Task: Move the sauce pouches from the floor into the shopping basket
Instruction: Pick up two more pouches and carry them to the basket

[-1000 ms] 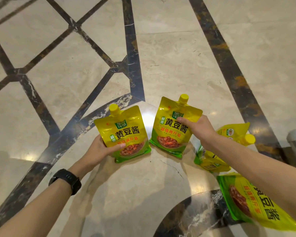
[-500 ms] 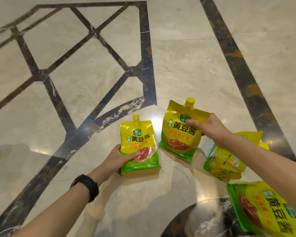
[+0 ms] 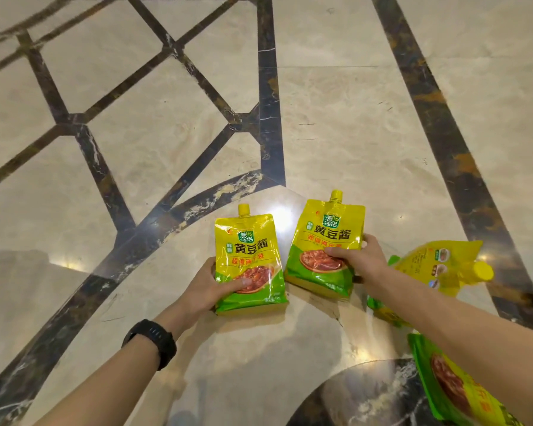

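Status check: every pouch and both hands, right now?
left pouch: upright, cap on, gripped by left hand.
right pouch: upright, cap on, gripped by right hand.
third pouch: lying on the floor, spout pointing right, cap on, untouched.
fourth pouch: lying flat, print up, untouched, partly out of frame.
shopping basket: not in view.

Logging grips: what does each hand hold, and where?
Left hand: left standing pouch, lower left edge. Right hand: right standing pouch, lower right side.
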Available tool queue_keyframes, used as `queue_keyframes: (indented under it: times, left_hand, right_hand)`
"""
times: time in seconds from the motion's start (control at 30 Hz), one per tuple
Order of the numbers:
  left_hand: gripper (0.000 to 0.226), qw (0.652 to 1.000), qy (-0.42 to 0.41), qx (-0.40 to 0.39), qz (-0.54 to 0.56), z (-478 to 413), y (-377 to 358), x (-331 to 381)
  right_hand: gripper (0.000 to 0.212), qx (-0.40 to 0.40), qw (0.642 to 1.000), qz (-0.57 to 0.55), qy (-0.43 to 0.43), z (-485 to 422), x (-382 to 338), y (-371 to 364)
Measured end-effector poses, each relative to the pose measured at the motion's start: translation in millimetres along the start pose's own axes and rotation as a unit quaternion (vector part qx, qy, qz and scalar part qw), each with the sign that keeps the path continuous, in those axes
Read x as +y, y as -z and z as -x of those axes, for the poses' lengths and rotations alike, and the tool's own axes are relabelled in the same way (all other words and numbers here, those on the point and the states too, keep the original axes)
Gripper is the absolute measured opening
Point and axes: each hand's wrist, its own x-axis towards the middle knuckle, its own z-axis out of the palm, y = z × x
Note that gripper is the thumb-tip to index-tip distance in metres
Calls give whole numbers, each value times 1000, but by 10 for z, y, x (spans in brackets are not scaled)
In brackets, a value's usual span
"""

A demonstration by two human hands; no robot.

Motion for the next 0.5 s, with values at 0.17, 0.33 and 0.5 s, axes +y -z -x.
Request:
queue_keyframes:
  times: [0.17,0.33,0.5]
  left_hand:
    - [69,999,-9,15,33,5,-21,-47]
    - [72,998,-7,17,56,-10,-27,-54]
    - [65,999,-8,6,50,-38,11,-6]
  right_hand:
    - [60,-1,997,-23,-71,53,187,-8]
    - [62,-84,995,-23,-49,94,275,-3]
    - [58,-95,995,-35,-18,97,266,-72]
